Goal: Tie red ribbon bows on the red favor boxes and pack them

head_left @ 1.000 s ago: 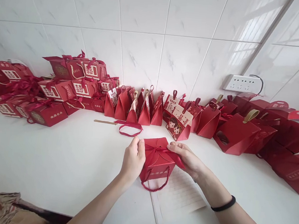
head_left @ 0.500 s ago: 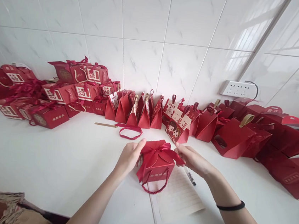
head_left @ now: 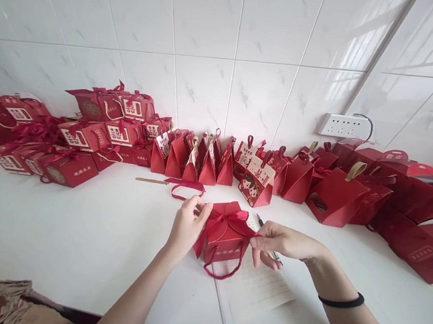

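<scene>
1. White tabletop (head_left: 114, 254) bears, near its front, a small red cardboard box (head_left: 226, 249) topped by a red satin ribbon bow (head_left: 235, 216).
2. Right hand (head_left: 280, 241): thumb and forefinger clamped on the bow's right tail, other fingers apart.
3. Left hand (head_left: 189, 225): fingers bent by the box's left edge; grip cannot be told.
4. Lined paper (head_left: 265, 291) lies just beside.

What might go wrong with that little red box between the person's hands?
The right hand pinches a ribbon tail, so too hard a pull might loosen or skew the bow on the red box. The pen, partly hidden behind that hand, could get knocked aside.
</scene>
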Tool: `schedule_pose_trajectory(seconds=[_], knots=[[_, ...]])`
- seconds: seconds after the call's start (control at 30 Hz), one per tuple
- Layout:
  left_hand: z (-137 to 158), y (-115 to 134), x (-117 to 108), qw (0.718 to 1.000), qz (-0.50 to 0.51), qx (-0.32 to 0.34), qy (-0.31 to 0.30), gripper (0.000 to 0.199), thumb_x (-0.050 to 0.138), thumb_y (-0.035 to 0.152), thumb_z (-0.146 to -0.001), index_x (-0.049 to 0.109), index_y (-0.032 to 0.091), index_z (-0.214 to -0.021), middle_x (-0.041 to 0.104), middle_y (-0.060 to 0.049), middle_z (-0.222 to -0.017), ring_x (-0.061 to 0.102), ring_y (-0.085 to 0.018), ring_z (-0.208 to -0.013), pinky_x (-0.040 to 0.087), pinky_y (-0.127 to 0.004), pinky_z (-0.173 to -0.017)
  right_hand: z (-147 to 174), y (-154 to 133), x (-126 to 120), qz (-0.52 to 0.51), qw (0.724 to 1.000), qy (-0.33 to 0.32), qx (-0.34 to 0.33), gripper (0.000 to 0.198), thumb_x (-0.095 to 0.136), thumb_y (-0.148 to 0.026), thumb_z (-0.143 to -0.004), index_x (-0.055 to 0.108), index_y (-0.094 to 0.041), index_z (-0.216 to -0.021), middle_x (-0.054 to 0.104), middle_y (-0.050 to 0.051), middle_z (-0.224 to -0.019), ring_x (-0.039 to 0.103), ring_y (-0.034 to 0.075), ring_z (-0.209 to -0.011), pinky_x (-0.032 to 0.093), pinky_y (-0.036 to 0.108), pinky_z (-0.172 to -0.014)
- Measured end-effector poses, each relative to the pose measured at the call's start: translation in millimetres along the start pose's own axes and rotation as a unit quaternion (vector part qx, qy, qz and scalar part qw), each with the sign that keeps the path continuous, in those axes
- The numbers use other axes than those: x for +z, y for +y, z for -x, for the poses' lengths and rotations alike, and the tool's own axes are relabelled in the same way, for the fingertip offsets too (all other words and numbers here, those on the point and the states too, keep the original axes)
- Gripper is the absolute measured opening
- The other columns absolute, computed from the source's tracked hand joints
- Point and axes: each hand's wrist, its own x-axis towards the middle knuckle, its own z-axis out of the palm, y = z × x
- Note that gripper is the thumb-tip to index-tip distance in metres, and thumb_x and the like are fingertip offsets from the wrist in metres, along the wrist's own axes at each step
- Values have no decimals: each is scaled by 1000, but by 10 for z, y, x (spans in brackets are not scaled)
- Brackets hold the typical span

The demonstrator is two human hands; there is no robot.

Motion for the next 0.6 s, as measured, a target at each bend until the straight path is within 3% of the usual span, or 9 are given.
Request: schedule_pose_trajectory(seconds=[0.17,0.33,0.47,0.6], knots=[[-12,-18,24,1000,-5,-8,-3,32,45,46,-85,38,20,-65,46,4,-63,44,-12,-60,39,-23,-61,-54,76,10,-21,993,-112,31,49,49,-52,-89,70,-8,-86,57,1,-49,48,7,-37,36,17,-41],[-43,-45,-14,999,2,48,-3,17,50,36,-82,50,20,-75,58,-1,-82,55,-16,-83,43,-29,-80,-71,93,-17,-11,991,-131,41,50,48,-52,-90,71,-8,-90,61,3,-52,49,6,-37,37,16,-43],[-63,-23,-41,990,23,113,-84,16,48,26,-80,63,21,-85,57,-5,-108,50,-20,-110,36,-35,-98,-86,23,15,-13,986,-163,28,55,45,-55,-91,70,-6,-91,64,5,-55,50,7,-38,38,16,-43],[-43,30,-17,980,33,120,-153,17,51,28,-80,67,21,-84,55,-7,-115,48,-23,-115,33,-39,-103,-94,-34,46,2,974,-226,32,58,42,-56,-92,68,-5,-99,67,8,-65,55,7,-45,43,16,-50]])
